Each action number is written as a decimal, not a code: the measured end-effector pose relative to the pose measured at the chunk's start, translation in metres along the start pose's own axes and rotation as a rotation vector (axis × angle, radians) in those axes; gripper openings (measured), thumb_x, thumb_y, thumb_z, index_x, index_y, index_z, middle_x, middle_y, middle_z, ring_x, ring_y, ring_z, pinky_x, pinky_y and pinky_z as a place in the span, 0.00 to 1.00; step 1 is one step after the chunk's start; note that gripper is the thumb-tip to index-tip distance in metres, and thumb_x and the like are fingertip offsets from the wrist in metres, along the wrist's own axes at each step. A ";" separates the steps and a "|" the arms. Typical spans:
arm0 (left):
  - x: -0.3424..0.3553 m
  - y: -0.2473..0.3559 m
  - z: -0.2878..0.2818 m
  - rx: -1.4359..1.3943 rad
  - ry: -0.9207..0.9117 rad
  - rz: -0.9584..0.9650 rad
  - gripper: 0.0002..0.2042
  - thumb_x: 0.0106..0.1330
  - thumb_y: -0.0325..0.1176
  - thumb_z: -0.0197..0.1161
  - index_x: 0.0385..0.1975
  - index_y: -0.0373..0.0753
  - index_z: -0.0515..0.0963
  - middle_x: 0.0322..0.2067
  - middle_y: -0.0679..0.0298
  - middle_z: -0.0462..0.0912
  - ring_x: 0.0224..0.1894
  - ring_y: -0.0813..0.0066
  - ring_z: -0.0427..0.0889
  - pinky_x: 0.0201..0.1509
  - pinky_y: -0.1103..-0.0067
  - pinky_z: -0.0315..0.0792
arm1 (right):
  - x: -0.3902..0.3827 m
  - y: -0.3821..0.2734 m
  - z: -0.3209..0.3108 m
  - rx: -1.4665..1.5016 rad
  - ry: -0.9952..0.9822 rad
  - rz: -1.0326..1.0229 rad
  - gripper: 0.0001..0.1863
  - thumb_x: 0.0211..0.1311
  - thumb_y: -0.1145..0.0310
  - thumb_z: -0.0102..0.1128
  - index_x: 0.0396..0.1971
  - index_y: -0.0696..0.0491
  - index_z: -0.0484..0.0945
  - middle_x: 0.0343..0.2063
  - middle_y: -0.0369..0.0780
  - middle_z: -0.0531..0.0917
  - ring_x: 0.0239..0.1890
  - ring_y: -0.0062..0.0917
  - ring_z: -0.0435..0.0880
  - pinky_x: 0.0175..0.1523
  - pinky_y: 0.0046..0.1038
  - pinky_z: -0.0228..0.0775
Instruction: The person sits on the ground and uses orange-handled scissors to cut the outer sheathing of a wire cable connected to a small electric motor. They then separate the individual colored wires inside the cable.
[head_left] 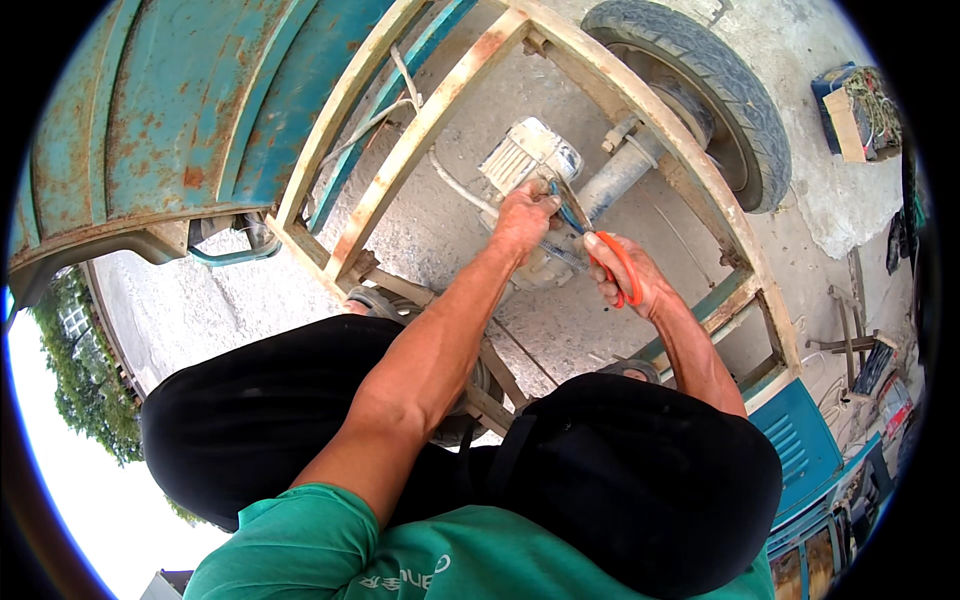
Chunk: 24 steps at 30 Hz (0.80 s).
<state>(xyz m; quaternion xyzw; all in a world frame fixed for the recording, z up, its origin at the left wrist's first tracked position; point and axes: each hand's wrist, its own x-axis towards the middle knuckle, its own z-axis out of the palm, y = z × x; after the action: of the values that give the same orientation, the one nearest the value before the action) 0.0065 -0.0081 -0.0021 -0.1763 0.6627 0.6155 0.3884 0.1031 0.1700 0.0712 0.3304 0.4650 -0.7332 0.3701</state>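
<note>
Orange-handled scissors (627, 270) are in my right hand (640, 280), its fingers wrapped round the handles. The blades point up and left, reaching close beside my left hand (525, 218). That hand is closed in a pinch on thin blue wire (568, 212), which runs along the blades. Whether the blades touch the wire I cannot tell. Just beyond my hands is a dusty finned electric motor (515, 158), mounted at a grey axle tube (618, 180). A pale cable (458, 186) curves toward the motor from the left.
A rusty cream metal frame (432, 122) surrounds the motor. To its right stands a black-tyred wheel (750, 110). A teal rusted panel (180, 110) rises at the left. A box of cords (862, 115) sits far right, and a teal louvred panel (797, 445) lies near right.
</note>
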 end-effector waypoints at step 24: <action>0.007 -0.003 -0.006 0.262 0.006 0.069 0.07 0.71 0.24 0.60 0.46 0.31 0.79 0.39 0.60 0.84 0.37 0.74 0.83 0.43 0.76 0.81 | -0.022 -0.099 -0.004 -0.613 0.120 -0.200 0.24 0.72 0.45 0.59 0.28 0.51 0.73 0.13 0.28 0.65 0.13 0.12 0.61 0.17 0.23 0.54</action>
<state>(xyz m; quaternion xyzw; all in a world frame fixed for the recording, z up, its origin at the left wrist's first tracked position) 0.0029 -0.0126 -0.0094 -0.1031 0.7442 0.5363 0.3846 0.0312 0.2080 0.1314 0.1990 0.7151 -0.5711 0.3505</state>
